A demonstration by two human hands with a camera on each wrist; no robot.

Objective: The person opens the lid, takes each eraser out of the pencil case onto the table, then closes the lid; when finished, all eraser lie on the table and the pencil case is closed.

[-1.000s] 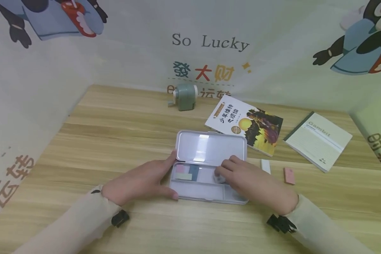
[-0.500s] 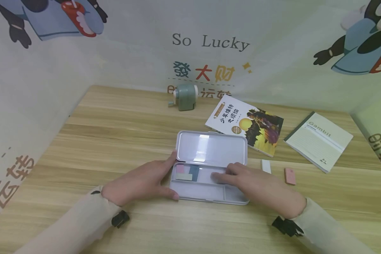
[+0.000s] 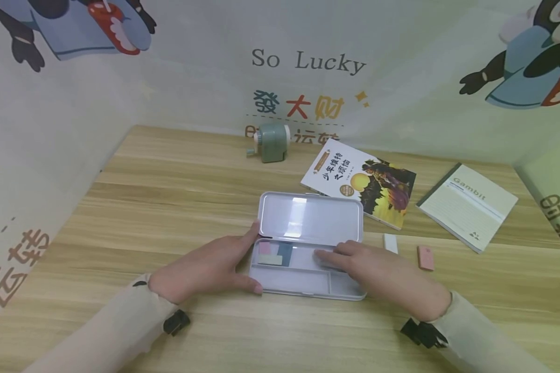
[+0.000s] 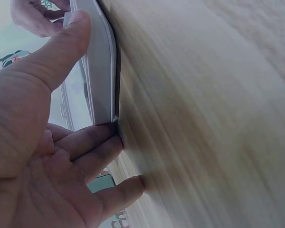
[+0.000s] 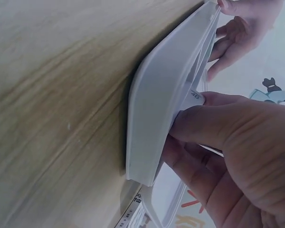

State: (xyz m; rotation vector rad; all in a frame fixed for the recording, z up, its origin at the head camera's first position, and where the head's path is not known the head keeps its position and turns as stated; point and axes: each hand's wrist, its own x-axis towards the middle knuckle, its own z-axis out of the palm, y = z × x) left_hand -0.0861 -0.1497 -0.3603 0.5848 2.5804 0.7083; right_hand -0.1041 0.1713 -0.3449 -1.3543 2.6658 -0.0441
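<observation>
Pencil case (image 3: 290, 280) flat on table (image 3: 191, 197), middle, lid (image 3: 280, 217) swung back away from the person. Left hand (image 3: 210, 267) at the case's left end: thumb and fingers spread wide and fairly straight, thumb on the front edge near the corner, fingers against the end and far side. One fingertip touches the table in the left wrist view. It braces the case, no grip around it.

Right hand (image 3: 378, 274) reaches over the case's right end, fingers in the back compartment. Right wrist view: thumb and fingers nearly closed, pinching a white eraser marked 4B (image 5: 194, 98), at the case's inner edge; most of it is hidden by the hand.

Left part of the back compartment: pink block (image 3: 264, 247), pale green block (image 3: 270, 259) in front of it, blue block (image 3: 285, 254) to their right. Front of the case has a long section and a short one at the right, split by a divider.

On the table right of the right hand: plain white eraser (image 3: 390, 242), then pink eraser (image 3: 425, 258), apart. Behind the case: book (image 3: 361, 181), near-left edge partly hidden by the lid; Gambit notebook (image 3: 469, 207) farther right; green sharpener (image 3: 274, 142) at the back. Printed backdrop (image 3: 191, 62) behind.
</observation>
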